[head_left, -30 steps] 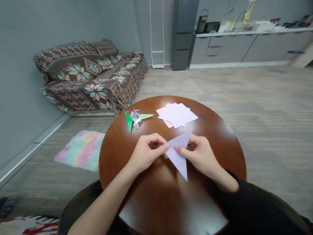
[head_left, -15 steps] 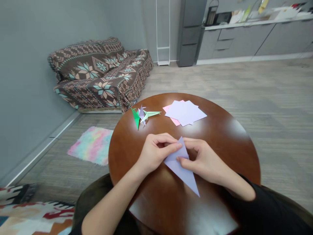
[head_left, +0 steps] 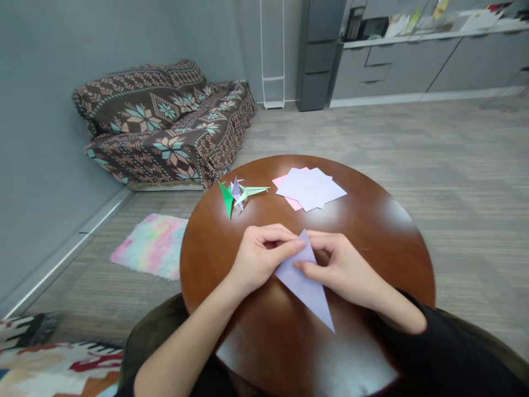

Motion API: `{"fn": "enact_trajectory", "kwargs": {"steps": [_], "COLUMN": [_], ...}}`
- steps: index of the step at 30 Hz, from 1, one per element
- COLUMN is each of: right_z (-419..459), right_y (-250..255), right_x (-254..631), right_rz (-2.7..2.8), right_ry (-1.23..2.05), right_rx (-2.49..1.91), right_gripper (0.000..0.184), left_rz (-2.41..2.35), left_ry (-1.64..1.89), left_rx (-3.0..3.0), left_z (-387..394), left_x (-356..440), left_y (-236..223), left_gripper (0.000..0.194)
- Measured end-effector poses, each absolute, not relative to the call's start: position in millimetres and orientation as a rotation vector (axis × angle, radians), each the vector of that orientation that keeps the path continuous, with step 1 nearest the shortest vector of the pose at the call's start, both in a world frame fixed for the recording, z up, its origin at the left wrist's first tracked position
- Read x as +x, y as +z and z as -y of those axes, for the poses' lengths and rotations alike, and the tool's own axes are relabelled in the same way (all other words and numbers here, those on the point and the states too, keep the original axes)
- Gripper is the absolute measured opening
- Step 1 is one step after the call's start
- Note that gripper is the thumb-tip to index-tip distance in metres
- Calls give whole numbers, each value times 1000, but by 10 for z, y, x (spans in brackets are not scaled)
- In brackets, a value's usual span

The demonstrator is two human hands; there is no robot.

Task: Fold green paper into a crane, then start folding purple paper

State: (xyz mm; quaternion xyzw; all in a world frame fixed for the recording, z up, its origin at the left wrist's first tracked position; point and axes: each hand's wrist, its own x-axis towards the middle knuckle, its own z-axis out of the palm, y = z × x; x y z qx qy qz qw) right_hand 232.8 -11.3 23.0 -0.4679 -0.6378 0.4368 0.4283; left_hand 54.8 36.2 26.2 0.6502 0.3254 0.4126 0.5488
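A folded triangle of lilac paper (head_left: pixel 305 292) is held over the round brown wooden table (head_left: pixel 374 259), its long point aimed toward me and to the right. My left hand (head_left: pixel 264 259) pinches its left side between thumb and fingers. My right hand (head_left: pixel 341 270) grips its right side, with the fingers partly hiding the middle. Farther off lie a loose stack of lilac sheets (head_left: pixel 311 189) on a pink sheet (head_left: pixel 284 188). To their left are paper cranes in green (head_left: pixel 226 198), lilac (head_left: pixel 236 191) and pale green (head_left: pixel 252 192).
A sofa under a brown patterned throw (head_left: pixel 165 127) stands by the grey wall. A pastel fluffy rug (head_left: pixel 149 245) lies on the floor left of the table. Grey cabinets with a cluttered counter (head_left: pixel 430 60) stand at the back.
The lilac triangle has turned, its long point swinging right and its upper corner moving left. Both hands have closed in on it. The view has shifted slightly.
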Motion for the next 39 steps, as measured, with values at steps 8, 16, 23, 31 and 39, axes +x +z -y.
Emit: {"fn": "enact_trajectory", "kwargs": {"steps": [8,16,23,31,39], "right_z": [110,31,35,52,40], "right_y": [229,190,189,198,186], "right_x": [2350,2460,2467,2453,2495], "right_rz": [1637,1329,1281,1419,1379], "right_ry": [1140,1094,1102,1185,1245], "right_rx": [-1171,-1226,-1175,-1186,-1187], "right_gripper": [9,13,11,8,3], "left_rz": [-839,-878,-863,-740,-763], "left_ry": [959,807,861,888,941], "left_rx": [1503,1494,1546,1631,1692], "left_z": [-364,-392,-435,-398,-437], "left_x": [562,563,521,502,479], "left_y": [257,247,233,236,232], "left_gripper": [16,17,19,15,13]}}
